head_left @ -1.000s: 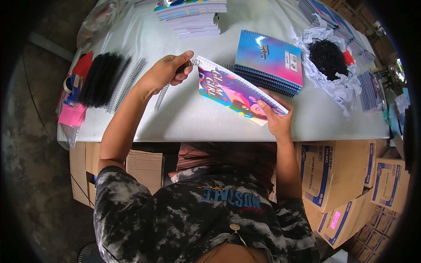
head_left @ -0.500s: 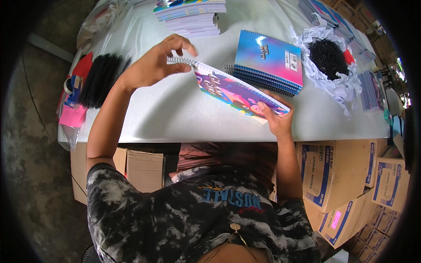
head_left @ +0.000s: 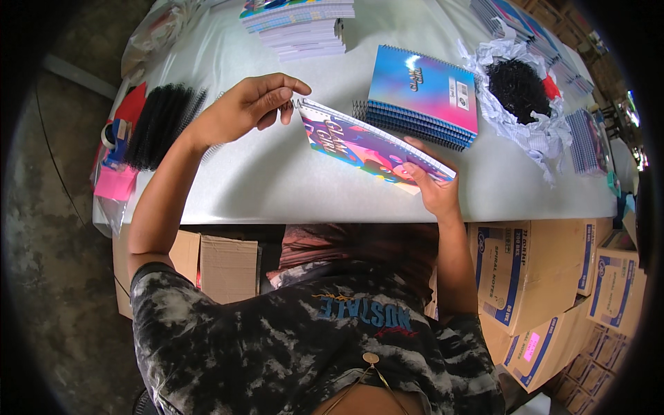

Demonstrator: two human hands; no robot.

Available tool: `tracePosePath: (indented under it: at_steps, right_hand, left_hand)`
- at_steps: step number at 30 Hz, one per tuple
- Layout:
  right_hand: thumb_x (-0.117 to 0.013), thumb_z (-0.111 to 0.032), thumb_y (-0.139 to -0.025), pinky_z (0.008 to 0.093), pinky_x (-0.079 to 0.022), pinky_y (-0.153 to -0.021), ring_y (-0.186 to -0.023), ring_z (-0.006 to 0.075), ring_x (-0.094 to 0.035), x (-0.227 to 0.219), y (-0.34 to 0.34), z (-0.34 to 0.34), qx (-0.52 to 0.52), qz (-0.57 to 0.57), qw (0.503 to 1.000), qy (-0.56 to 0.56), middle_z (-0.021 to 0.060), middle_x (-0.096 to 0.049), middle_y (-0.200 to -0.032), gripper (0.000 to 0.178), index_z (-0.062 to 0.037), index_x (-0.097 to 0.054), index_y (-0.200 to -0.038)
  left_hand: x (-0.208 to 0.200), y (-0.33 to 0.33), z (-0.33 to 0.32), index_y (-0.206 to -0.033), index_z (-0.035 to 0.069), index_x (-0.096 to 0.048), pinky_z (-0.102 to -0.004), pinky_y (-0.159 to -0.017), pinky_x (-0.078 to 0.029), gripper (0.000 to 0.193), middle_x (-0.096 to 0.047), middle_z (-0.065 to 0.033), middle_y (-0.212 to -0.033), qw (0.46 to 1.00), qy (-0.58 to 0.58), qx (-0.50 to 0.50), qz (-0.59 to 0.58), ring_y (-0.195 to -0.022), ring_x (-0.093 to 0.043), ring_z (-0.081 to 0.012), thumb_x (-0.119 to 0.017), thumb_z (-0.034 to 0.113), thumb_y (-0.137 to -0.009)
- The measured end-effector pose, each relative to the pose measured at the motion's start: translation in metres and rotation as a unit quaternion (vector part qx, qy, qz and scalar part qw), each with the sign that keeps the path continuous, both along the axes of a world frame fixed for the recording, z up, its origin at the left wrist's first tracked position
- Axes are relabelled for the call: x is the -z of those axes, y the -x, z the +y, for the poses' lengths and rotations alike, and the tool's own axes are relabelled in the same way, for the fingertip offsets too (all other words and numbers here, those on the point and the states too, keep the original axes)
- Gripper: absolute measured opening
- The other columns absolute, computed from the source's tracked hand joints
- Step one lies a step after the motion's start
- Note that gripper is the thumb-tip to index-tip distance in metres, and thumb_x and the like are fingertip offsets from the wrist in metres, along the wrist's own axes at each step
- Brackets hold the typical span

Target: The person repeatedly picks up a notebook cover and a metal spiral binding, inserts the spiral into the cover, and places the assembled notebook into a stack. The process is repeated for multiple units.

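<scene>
My right hand (head_left: 436, 190) grips the right end of a notebook (head_left: 370, 149) with a colourful purple, pink and blue cover, thumb on the cover. It is held tilted above the table, its punched edge facing away from me. At its far left corner a thin dark spiral binding coil (head_left: 295, 104) meets the holes. My left hand (head_left: 252, 107) is closed round the coil, with thumb and fingers pinched by that corner. A faint length of coil shows behind my left wrist. How far the coil runs through the holes is too small to tell.
A stack of bound blue-pink notebooks (head_left: 422, 90) lies beyond my right hand. Loose black coils (head_left: 166, 124) lie at left, beside a tape dispenser (head_left: 114, 142). Crumpled paper holding black wire scraps (head_left: 519, 93) sits right. A tall paper stack (head_left: 304, 31) stands far back; cartons (head_left: 532, 277) below.
My left hand has shifted slightly down and its fingers have closed in from a more spread pose at the coil. The notebook's left end has moved slightly left; my right hand keeps its hold.
</scene>
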State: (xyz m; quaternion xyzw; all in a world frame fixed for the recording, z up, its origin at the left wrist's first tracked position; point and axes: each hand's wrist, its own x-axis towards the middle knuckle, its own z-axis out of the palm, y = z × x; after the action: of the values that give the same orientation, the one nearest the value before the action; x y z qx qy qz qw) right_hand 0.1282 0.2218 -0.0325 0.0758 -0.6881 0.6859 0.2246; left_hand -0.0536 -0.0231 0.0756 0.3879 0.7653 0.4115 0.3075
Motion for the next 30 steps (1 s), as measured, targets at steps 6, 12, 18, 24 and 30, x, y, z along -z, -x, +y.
tracePosePath:
  at_steps: [6, 12, 18, 24, 30]
  right_hand:
    - [-0.06, -0.003, -0.082, 0.0259, -0.047, -0.082, -0.09, 0.0124, -0.058, 0.001, 0.004, 0.007, -0.043, 0.008, 0.998, -0.043, 0.0099, -0.063, -0.105, 0.027, 0.0012, -0.059, -0.109]
    - [-0.06, -0.001, -0.082, 0.0267, -0.047, -0.082, -0.092, 0.0132, -0.058, -0.001, 0.004, 0.011, -0.077, -0.024, 0.996, -0.021, 0.0113, -0.063, -0.106, 0.028, 0.0018, -0.059, -0.11]
    - [-0.058, 0.0, -0.082, 0.0264, -0.046, -0.083, -0.094, 0.0143, -0.057, -0.003, 0.004, 0.015, -0.076, -0.037, 0.996, -0.013, 0.0127, -0.062, -0.108, 0.027, 0.0025, -0.059, -0.11]
    - [-0.059, 0.0, -0.082, 0.0264, -0.047, -0.083, -0.095, 0.0145, -0.057, -0.008, 0.007, 0.015, -0.1, -0.017, 0.994, -0.031, 0.0136, -0.062, -0.108, 0.028, 0.0028, -0.059, -0.11]
    - [-0.059, -0.001, -0.082, 0.027, -0.046, -0.085, -0.095, 0.0146, -0.057, -0.009, 0.009, 0.018, -0.093, -0.056, 0.994, -0.022, 0.0127, -0.062, -0.107, 0.029, 0.0029, -0.058, -0.111]
  left_hand:
    - [-0.002, 0.015, 0.001, -0.112, -0.003, -0.056, -0.0173, -0.037, -0.033, 0.036, -0.055, -0.003, -0.062, 0.993, 0.023, 0.017, -0.119, -0.04, -0.04, -0.0041, -0.048, 0.025, -0.092]
    - [-0.002, 0.031, 0.003, -0.104, -0.002, -0.06, -0.0174, -0.04, -0.035, 0.031, -0.059, -0.0033, -0.063, 0.991, 0.044, 0.046, -0.117, -0.043, -0.044, -0.0043, -0.054, 0.024, -0.089]
    - [-0.012, 0.016, 0.007, -0.104, 0.0, -0.061, -0.0186, -0.052, -0.038, 0.028, -0.059, 0.0006, -0.069, 0.999, 0.035, 0.019, 0.018, -0.058, -0.046, -0.005, -0.061, 0.02, -0.084]
    - [-0.009, 0.019, 0.0, -0.104, 0.0, -0.061, -0.0194, -0.052, -0.039, 0.024, -0.059, 0.0, -0.072, 0.995, 0.075, 0.032, -0.064, -0.058, -0.047, -0.0052, -0.059, 0.015, -0.085]
    - [0.007, 0.013, 0.001, -0.103, 0.0, -0.059, -0.0237, -0.065, -0.043, 0.022, -0.059, -0.0041, -0.081, 0.995, -0.05, 0.029, 0.078, -0.068, -0.051, -0.009, -0.059, 0.011, -0.085]
